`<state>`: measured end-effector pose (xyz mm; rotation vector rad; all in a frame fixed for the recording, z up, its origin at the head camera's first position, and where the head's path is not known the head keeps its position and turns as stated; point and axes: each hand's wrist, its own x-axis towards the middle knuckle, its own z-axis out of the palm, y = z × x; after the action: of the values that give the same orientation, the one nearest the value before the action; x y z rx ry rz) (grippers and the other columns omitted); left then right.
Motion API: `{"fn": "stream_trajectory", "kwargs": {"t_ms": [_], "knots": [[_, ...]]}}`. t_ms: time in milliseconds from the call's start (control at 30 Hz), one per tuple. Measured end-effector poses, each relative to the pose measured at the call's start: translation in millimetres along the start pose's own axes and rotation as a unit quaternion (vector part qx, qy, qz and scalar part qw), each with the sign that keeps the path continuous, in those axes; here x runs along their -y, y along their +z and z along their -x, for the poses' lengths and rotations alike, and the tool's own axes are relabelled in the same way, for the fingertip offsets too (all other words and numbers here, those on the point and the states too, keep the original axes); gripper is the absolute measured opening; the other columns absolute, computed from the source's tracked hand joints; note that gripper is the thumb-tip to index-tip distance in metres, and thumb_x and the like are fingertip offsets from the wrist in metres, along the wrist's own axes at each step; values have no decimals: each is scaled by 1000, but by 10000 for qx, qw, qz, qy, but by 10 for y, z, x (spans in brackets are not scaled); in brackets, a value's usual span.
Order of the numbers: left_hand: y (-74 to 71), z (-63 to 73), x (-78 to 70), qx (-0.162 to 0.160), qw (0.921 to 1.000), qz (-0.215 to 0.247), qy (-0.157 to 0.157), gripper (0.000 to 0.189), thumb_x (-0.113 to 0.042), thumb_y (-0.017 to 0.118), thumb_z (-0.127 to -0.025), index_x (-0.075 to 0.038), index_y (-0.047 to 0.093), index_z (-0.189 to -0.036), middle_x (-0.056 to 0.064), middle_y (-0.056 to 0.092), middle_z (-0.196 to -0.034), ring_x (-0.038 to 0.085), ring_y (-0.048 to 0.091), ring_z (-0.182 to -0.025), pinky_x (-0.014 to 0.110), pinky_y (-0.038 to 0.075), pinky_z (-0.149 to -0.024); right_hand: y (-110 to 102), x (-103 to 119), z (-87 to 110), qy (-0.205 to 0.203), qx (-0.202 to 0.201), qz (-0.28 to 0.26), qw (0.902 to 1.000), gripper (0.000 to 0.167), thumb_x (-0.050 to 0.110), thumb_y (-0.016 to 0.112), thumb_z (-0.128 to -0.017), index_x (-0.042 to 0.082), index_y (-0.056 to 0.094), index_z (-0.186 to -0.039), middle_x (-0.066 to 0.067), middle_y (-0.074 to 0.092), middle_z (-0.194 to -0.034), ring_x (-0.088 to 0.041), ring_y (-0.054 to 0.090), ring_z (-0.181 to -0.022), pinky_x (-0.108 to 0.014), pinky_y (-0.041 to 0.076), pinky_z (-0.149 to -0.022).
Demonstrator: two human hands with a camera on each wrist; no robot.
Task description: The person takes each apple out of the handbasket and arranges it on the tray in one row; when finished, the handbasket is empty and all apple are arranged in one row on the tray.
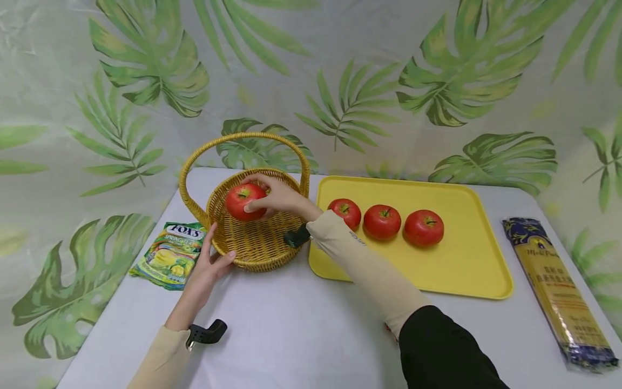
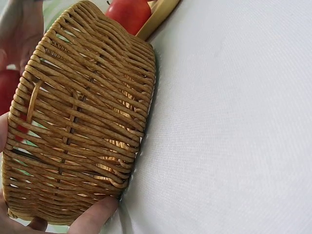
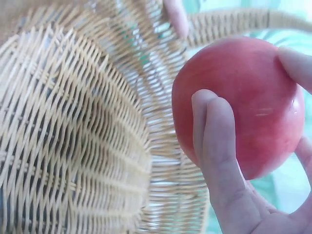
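Note:
My right hand (image 1: 274,195) holds a red apple (image 1: 241,202) over the wicker basket (image 1: 252,266), thumb and fingers spread round the fruit. In the right wrist view the apple (image 3: 243,107) appears close up, with the woven inside of the basket beside it. At the basket's near left side, my left hand (image 1: 206,273) grips the rim and outer wall. The left wrist view shows the woven wall (image 2: 83,112) with fingertips (image 2: 95,214) against its lower part. An arched handle (image 1: 245,135) rises over the basket.
A yellow tray (image 1: 461,259) right of the basket bears three more red apples (image 1: 382,222) in a row. Left of the basket lies a green and yellow FOX'S candy bag (image 1: 172,254). A long pasta packet (image 1: 559,292) lies at the table's right edge. Behind hangs a leaf-patterned cloth (image 1: 350,108).

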<state>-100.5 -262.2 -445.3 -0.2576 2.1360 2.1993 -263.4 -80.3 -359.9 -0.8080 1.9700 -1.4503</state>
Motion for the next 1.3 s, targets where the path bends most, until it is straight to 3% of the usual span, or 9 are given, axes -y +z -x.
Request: {"fn": "stream_trajectory", "kwargs": {"t_ms": [233, 433, 567, 733, 867, 1000, 1167, 1300], "knots": [[19, -28, 2, -9, 10000, 58, -23, 84, -15, 57, -97, -32, -2, -154, 4, -18, -156, 37, 13, -141, 46, 29, -108, -172, 88, 367, -300, 200, 122, 9993, 60, 14, 75, -82, 20, 49, -135, -13, 42, -127, -29, 62, -94, -47, 57, -69], [25, -26, 4, 39, 9999, 128, 49, 84, -13, 56, -97, -30, -3, -154, 9, -17, -156, 39, 14, -140, 47, 28, -108, -390, 11, 673, -174, 183, 251, 9994, 61, 18, 77, -82, 25, 49, -135, -10, 37, -132, -40, 65, -77, -47, 57, -68], [23, -14, 8, 80, 9998, 170, 91, 83, -12, 55, -98, -30, -3, -154, 11, -16, -156, 40, 15, -140, 48, 27, -108, -574, -98, 906, -28, -45, 312, 9995, 62, 20, 77, -82, 27, 48, -136, -11, 37, -129, -46, 63, -72, -48, 57, -68], [20, 3, 12, 88, 9998, 146, 117, 84, -13, 56, -98, -30, -3, -154, 10, -16, -156, 40, 15, -139, 48, 27, -108, -835, -285, 1192, 98, -408, 317, 9986, 59, 23, 76, -83, 28, 48, -135, -12, 41, -125, -36, 65, -70, -45, 57, -69], [15, 7, 15, 39, 9999, 88, 84, 84, -12, 56, -97, -30, -3, -154, 9, -17, -156, 41, 14, -140, 48, 27, -108, -1048, -400, 1431, 263, -693, 466, 9962, 58, 29, 76, -83, 30, 48, -134, -11, 39, -127, -39, 64, -73, -42, 57, -69], [5, 8, 16, 10, 10000, 74, 34, 83, -11, 55, -98, -31, -3, -154, 7, -18, -156, 39, 13, -140, 47, 26, -109, -1236, -472, 1652, 431, -920, 499, 9936, 60, 30, 75, -84, 29, 46, -136, -13, 35, -130, -45, 63, -75, -42, 57, -70], [4, 19, 9, 37, 10000, 74, 51, 84, -12, 55, -98, -31, -4, -154, 7, -18, -156, 38, 13, -140, 47, 26, -109, -1453, -539, 1918, 581, -1231, 654, 9885, 61, 30, 72, -87, 24, 42, -140, -16, 34, -130, -36, 64, -74, -43, 56, -70], [9, 20, 6, 37, 10000, 13, 44, 84, -13, 55, -98, -34, -4, -154, 6, -18, -156, 38, 13, -140, 46, 26, -109, -1589, -530, 2150, 722, -1517, 697, 9833, 63, 28, 70, -89, 21, 38, -143, -18, 35, -131, -36, 64, -74, -42, 56, -70]]}}
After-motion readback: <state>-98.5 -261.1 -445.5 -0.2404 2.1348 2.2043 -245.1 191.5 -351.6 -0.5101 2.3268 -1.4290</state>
